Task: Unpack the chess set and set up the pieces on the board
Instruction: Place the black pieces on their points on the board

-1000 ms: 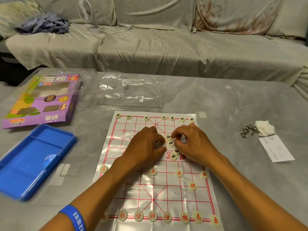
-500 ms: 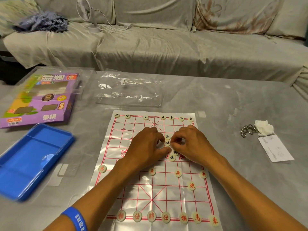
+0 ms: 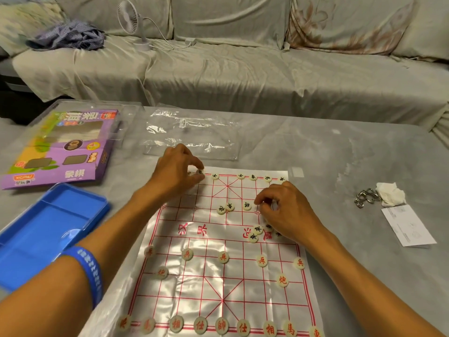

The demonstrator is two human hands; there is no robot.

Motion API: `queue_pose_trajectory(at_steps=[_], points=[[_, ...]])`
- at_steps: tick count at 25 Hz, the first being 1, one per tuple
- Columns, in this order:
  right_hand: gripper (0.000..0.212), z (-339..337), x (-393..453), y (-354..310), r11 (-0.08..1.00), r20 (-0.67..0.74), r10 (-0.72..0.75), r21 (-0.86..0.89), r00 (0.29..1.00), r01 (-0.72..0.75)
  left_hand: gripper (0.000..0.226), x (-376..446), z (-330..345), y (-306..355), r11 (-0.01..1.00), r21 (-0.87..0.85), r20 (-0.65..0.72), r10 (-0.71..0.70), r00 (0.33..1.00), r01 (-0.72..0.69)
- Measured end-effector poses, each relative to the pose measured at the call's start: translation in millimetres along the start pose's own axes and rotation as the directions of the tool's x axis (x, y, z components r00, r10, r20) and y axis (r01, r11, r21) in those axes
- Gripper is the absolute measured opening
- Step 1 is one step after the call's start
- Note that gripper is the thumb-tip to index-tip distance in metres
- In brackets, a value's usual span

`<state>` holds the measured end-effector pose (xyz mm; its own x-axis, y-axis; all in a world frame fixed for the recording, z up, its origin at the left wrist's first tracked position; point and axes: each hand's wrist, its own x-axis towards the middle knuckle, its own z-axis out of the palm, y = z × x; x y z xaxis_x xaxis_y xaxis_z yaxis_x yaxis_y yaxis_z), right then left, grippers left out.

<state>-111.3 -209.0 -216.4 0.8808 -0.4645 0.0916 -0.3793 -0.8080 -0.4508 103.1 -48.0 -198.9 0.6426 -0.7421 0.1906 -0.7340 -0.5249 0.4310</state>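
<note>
Setting black pcs on far side of board [image 3: 218, 283], centre-lower frame, flat on grey worktop [image 3: 340, 166]. Left hand [image 3: 175, 173] at board's upper-left corner, fingers curled, thumb and forefinger pinching one small pc [image 3: 199, 171] over the far row. Right hand [image 3: 286, 210] centre-right, fingers curled in a pinch beside a loose black pc [image 3: 247, 205]; whether it actually holds anything, cannot tell. Red side, lower frame: looks done, w/ back row [image 3: 222, 327] along bottom edge, two cannons, five soldiers [image 3: 223, 257] in line. Black side, upper frame: partial; far row [image 3: 252, 177] has several pcs seated, gaps remain incl. the middle point. Unplaced black: pair touching at centre [image 3: 226, 208], cluster [image 3: 256, 233] by and partly under right hand, over the river text. Est. approx two-thirds thru; left to do: fill far row, black cannons and soldiers. Unpacking done: blue tray [image 3: 48, 227] lower left, purple box [image 3: 63, 147] upper left, clear plastic bag [image 3: 192, 135] beyond board. Misc at right: metal rings [image 3: 364, 198], crumpled tissue [image 3: 391, 197], paper slip [image 3: 408, 226].
</note>
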Motion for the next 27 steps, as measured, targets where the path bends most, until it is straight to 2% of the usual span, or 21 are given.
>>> queue_pose_trajectory(at_steps=[6, 9, 12, 14, 15, 17, 19, 22, 27], points=[[0.015, 0.9, 5.4, 8.9, 1.000, -0.019, -0.007, -0.020, 1.000, 0.006, 0.021, 29.8, 10.1, -16.5, 0.988, 0.144, 0.086, 0.039, 0.996, -0.051], [0.016, 0.1, 4.8, 12.3, 1.000, -0.037, 0.015, -0.010, 0.999, -0.015, 0.023, 29.1, 15.6, -19.9, 0.987, 0.155, 0.131, 0.024, 0.991, -0.045], [0.019, 1.4, 5.1, 11.3, 1.000, -0.027, 0.013, -0.007, 1.000, -0.013, 0.032, 22.0, 14.7, -11.1, 0.995, 0.098, 0.027, -0.011, 1.000, 0.008], [0.024, 3.2, 8.7, 6.4, 1.000, 0.015, 0.011, -0.009, 1.000, -0.011, 0.029, 7.9, 11.6, 3.4, 0.999, 0.026, -0.065, 0.029, 0.997, -0.027], [0.028, 5.2, 10.8, 3.2, 1.000, 0.041, 0.011, -0.017, 0.999, -0.010, 0.029, -1.6, 11.5, 11.9, 0.996, -0.015, -0.044, 0.084, 0.996, -0.084], [0.031, 10.1, 13.7, -3.7, 0.999, 0.066, -0.004, -0.040, 0.998, 0.007, 0.037, -22.5, 15.4, 27.8, 0.975, -0.056, 0.113, 0.220, 0.969, -0.215], [0.030, 13.0, 14.4, -9.1, 0.998, 0.064, -0.018, -0.063, 0.998, 0.023, 0.043, -36.2, 23.6, 33.4, 0.968, -0.052, 0.230, 0.251, 0.940, -0.246], [0.029, 14.6, 14.9, -11.6, 0.997, 0.065, -0.015, -0.074, 0.998, 0.020, 0.039, -42.4, 32.9, 31.8, 0.981, -0.090, 0.249, 0.191, 0.949, -0.174], [0.029, 15.8, 16.2, -8.2, 0.999, 0.056, -0.003, -0.051, 0.998, 0.006, 0.032, -42.7, 35.4, 30.4, 0.978, -0.113, 0.213, 0.194, 0.958, -0.173]])
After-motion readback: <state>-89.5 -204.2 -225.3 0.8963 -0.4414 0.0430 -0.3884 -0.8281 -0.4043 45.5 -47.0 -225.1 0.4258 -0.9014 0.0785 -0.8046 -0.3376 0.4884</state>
